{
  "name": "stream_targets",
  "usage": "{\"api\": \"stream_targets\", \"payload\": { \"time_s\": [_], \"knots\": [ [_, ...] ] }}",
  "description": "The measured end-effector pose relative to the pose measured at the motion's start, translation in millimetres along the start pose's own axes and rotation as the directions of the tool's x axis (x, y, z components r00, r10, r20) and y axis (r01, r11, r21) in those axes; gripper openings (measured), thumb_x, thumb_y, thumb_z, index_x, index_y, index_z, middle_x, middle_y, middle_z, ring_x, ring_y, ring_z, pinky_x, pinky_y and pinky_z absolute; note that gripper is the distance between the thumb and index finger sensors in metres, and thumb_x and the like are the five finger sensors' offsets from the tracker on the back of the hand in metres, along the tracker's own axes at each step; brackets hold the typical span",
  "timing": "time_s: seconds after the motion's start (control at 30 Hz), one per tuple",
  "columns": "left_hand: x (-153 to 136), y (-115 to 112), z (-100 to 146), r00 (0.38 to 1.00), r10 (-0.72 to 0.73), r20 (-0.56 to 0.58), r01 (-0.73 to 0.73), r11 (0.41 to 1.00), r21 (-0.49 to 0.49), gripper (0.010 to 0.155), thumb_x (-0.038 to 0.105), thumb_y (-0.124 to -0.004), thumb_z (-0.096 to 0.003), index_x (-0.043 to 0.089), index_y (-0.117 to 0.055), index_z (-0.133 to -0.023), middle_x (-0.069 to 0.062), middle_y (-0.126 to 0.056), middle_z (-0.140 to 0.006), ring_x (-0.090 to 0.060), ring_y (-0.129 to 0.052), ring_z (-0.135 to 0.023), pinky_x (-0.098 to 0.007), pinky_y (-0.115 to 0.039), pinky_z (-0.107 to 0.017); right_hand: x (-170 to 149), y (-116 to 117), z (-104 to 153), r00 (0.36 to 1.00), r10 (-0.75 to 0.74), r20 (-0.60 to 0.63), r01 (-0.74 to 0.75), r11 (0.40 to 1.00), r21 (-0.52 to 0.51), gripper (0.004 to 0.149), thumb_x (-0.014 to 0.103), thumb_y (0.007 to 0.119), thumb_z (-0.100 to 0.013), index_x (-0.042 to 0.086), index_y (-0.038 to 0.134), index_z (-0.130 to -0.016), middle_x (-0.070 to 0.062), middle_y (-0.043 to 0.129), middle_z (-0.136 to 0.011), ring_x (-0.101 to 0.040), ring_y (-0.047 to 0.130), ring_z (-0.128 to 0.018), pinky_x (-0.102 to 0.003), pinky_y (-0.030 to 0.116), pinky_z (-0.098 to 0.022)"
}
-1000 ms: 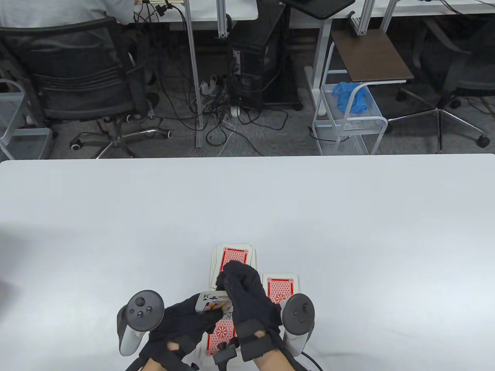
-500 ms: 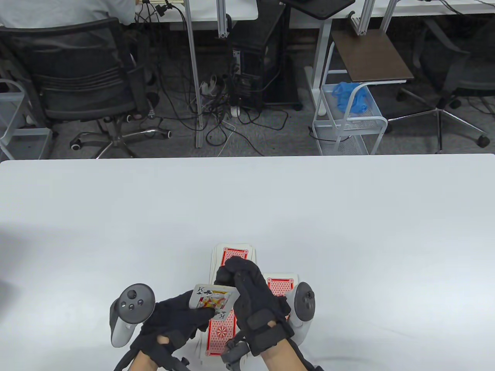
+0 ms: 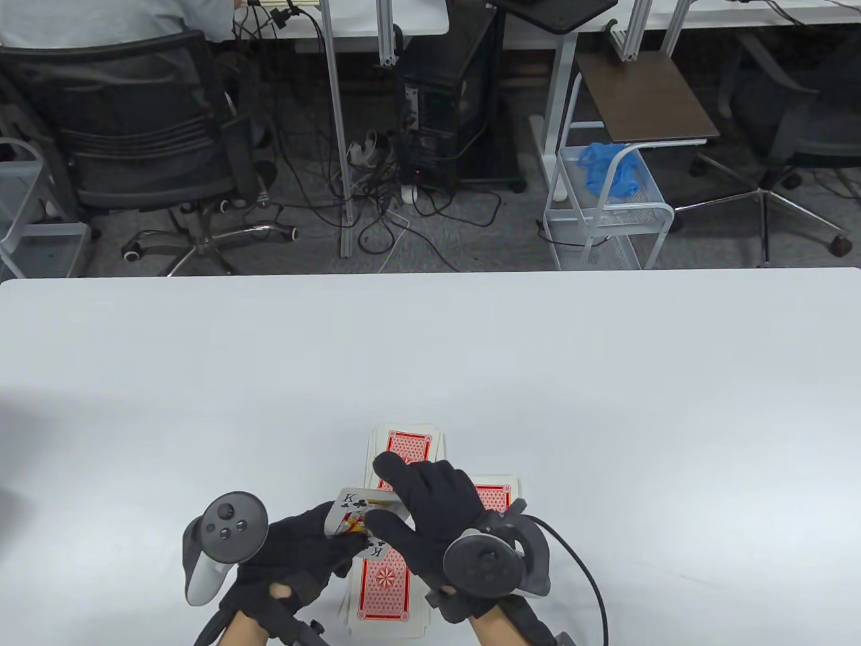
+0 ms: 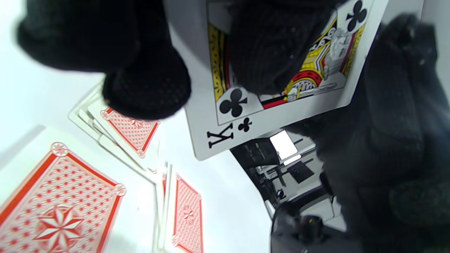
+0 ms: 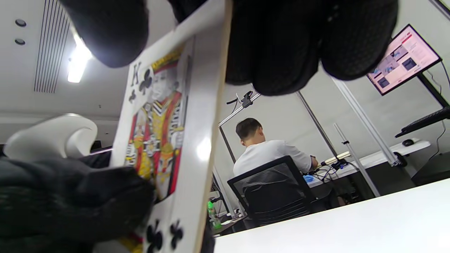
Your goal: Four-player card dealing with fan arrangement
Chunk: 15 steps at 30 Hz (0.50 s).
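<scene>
King of clubs (image 3: 356,513): being pinched face-up by the left hand (image 3: 296,558).
Right hand (image 3: 430,511): being rotated palm-down since a moment ago, fingers seemingly pinching the king.
Piles (image 3: 403,447): lying just beyond the king, undealt.

A white table (image 3: 605,377) is seen. Three face-down, red-backed lots of cards are laid on it near its near edge: a stack (image 3: 409,441) farthest out, a card (image 3: 498,494) to its right, and a card (image 3: 383,589) nearest.
</scene>
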State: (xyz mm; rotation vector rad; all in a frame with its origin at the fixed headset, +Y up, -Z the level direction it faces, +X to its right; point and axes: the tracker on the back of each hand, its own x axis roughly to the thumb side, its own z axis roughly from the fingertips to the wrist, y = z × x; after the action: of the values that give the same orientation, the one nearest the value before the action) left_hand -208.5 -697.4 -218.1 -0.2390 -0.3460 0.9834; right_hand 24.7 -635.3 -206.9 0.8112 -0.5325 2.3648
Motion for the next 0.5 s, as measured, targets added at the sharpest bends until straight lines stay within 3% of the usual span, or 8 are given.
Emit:
{"api": "stream_targets", "payload": {
  "time_s": [0.07,0.13,0.2,0.3,0.4,0.43,0.5],
  "knots": [
    [1.0,-3.9,-1.9,1.000,-0.021,0.000,0.021,0.999,-0.024,0.043,0.036,-0.091,-0.0441,0.022,-0.092,-0.085,-0.005,-0.110,-0.078,-0.036,-0.111,-0.043,-0.039,-0.096,-0.024,0.7,0.3,-0.6,0.997,0.079,0.018,-0.079,0.997,0.024,0.046,0.044,0.076,-0.055,0.016,0.081,-0.091,-0.006,0.091,-0.068,-0.035,0.094,-0.059,-0.063,0.077,-0.051],
    [-1.6,-6.0,-3.1,1.000,0.001,-0.002,-0.002,0.999,-0.047,0.043,0.037,-0.092,-0.0444,0.022,-0.092,-0.085,-0.005,-0.109,-0.079,-0.036,-0.111,-0.044,-0.040,-0.096,-0.024,-2.5,0.4,-2.2,0.999,0.016,0.027,-0.018,0.997,0.077,0.040,0.040,0.075,-0.056,0.017,0.082,-0.088,-0.005,0.090,-0.067,-0.034,0.094,-0.059,-0.063,0.077,-0.052],
    [-8.6,-7.4,-6.4,0.996,0.090,0.009,-0.087,0.984,-0.153,0.045,0.038,-0.091,-0.0463,0.021,-0.091,-0.088,-0.006,-0.109,-0.081,-0.035,-0.112,-0.048,-0.041,-0.097,-0.028,-8.8,0.4,-3.5,0.994,-0.108,-0.009,0.108,0.986,0.127,0.039,0.036,0.075,-0.055,0.015,0.083,-0.088,-0.007,0.090,-0.068,-0.036,0.092,-0.061,-0.064,0.075,-0.053],
    [-14.3,-7.8,-8.5,0.985,0.170,-0.028,-0.172,0.958,-0.231,0.050,0.039,-0.088,-0.0493,0.020,-0.086,-0.096,-0.012,-0.102,-0.092,-0.043,-0.108,-0.069,-0.051,-0.094,-0.042,-19.0,-0.3,-4.6,0.981,-0.189,-0.037,0.193,0.970,0.148,0.039,0.034,0.073,-0.055,0.015,0.083,-0.088,-0.007,0.090,-0.069,-0.036,0.092,-0.063,-0.064,0.074,-0.055],
    [-12.0,-6.5,-11.7,0.992,0.129,-0.001,-0.126,0.972,-0.200,0.048,0.037,-0.086,-0.0483,0.018,-0.090,-0.092,-0.008,-0.106,-0.087,-0.038,-0.107,-0.079,-0.053,-0.093,-0.050,-26.7,2.0,-4.5,0.973,-0.220,-0.069,0.228,0.962,0.148,0.040,0.031,0.073,-0.055,0.014,0.082,-0.090,-0.008,0.090,-0.073,-0.037,0.092,-0.066,-0.065,0.073,-0.056],
    [-11.0,-5.7,-12.1,0.996,0.082,0.028,-0.078,0.987,-0.141,0.047,0.037,-0.087,-0.0469,0.018,-0.092,-0.089,-0.007,-0.108,-0.084,-0.036,-0.109,-0.076,-0.050,-0.095,-0.049,-28.2,2.1,-4.2,0.976,-0.204,-0.075,0.213,0.966,0.148,0.042,0.029,0.073,-0.055,0.014,0.080,-0.093,-0.009,0.090,-0.075,-0.038,0.092,-0.068,-0.066,0.073,-0.056],
    [-7.6,-5.5,-13.7,1.000,-0.013,0.027,0.015,0.997,-0.069,0.046,0.035,-0.088,-0.0447,0.017,-0.094,-0.086,-0.007,-0.111,-0.079,-0.035,-0.114,-0.070,-0.047,-0.099,-0.045,-26.5,1.0,-2.3,0.994,-0.078,-0.070,0.090,0.978,0.188,0.051,0.026,0.074,-0.057,0.013,0.070,-0.106,-0.013,0.085,-0.092,-0.045,0.087,-0.077,-0.069,0.068,-0.059]
  ]
}}
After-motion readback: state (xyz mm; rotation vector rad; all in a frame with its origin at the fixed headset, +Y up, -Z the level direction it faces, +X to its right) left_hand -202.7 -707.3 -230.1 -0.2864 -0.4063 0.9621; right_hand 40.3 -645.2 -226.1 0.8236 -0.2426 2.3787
